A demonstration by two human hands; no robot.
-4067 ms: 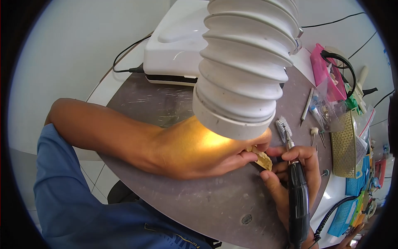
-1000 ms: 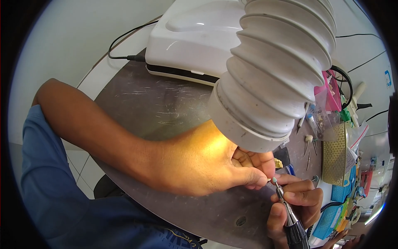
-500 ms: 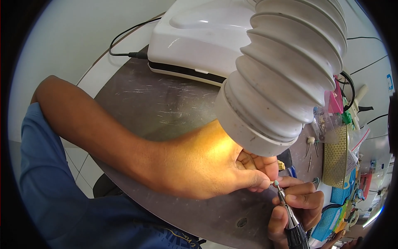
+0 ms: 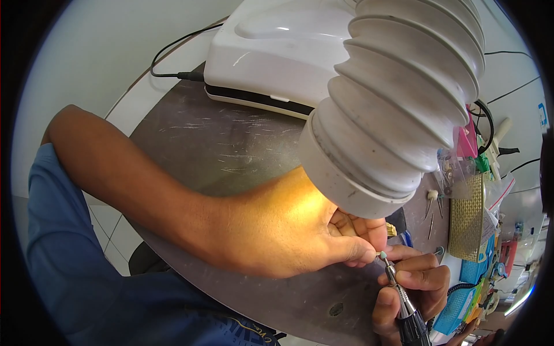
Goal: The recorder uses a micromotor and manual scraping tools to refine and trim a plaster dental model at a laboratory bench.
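My left hand (image 4: 300, 230) reaches in from the left, thumb and fingers pinched around a small pale piece (image 4: 378, 253) that barely shows at their tips. Gripped in my right hand (image 4: 424, 277) is a rotary handpiece (image 4: 404, 297), silver at the front and black behind. Its small green grinding tip (image 4: 383, 255) meets or nearly meets the pale piece; I cannot tell which. Just above both hands hangs the mouth of a ribbed white hose (image 4: 398, 98), hiding part of the left fingers. Bright light falls on the back of the left hand.
A white machine (image 4: 271, 63) with a black cord stands at the back of the scratched brown table (image 4: 190, 127). On the right are a woven basket (image 4: 467, 225), thin metal burs (image 4: 431, 225), a blue basket (image 4: 453, 311) and a pink holder (image 4: 466, 138).
Almost nothing differs. The handpiece's green tip has shifted very slightly to the left, while both hands keep their grip and place.
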